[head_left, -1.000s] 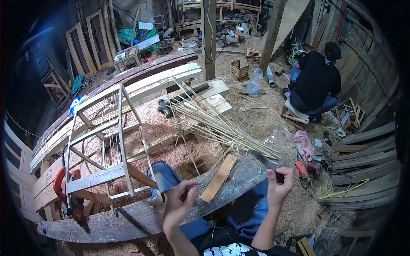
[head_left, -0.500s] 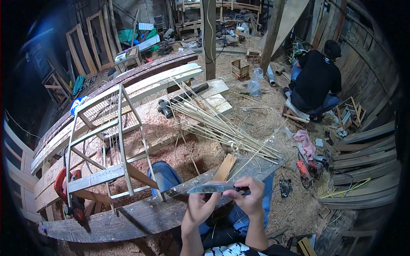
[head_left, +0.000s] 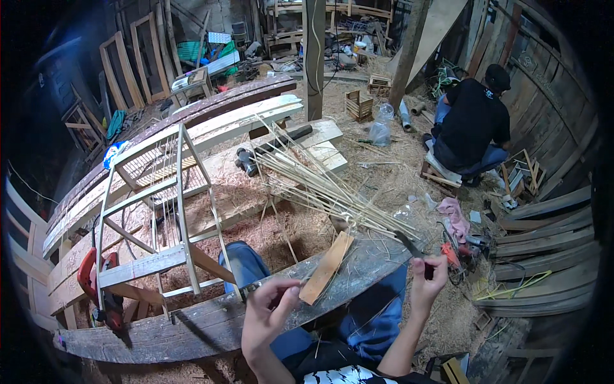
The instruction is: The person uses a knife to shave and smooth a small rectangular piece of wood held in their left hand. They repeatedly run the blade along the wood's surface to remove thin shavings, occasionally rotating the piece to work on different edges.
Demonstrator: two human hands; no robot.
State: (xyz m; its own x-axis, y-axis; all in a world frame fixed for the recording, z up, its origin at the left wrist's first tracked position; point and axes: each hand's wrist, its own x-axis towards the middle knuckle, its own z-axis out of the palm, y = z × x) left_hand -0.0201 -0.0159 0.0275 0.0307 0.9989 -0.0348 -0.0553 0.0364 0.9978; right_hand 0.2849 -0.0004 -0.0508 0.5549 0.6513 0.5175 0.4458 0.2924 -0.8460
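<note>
Knife (head_left: 407, 244) is hovering by the worktop's (head_left: 224, 336) right end, right hand (head_left: 430, 276) gripping it; left hand's (head_left: 270, 313) fingers are curling, can't tell around what. Thin wooden sticks (head_left: 339, 197) are lying loose in a pile, so plenty's probably left, nothing obviously finished.

Knife (head_left: 407, 243) dk grey to blk; thin strips (head_left: 332, 192) pale straw-yel.; flat wood pc. (head_left: 327, 267) orange-brn. Bench plank (head_left: 211, 329) weathered grey, blotchy. Wearer's trousers (head_left: 377, 313) blue, top (head_left: 348, 374) wht w/ jagged blk patt. I see co-worker's shirt (head_left: 473, 115) blk, sm. wht mark; cap (head_left: 497, 77) blk. Cloth (head_left: 454, 217) pink; cord (head_left: 518, 287) yel.
</note>
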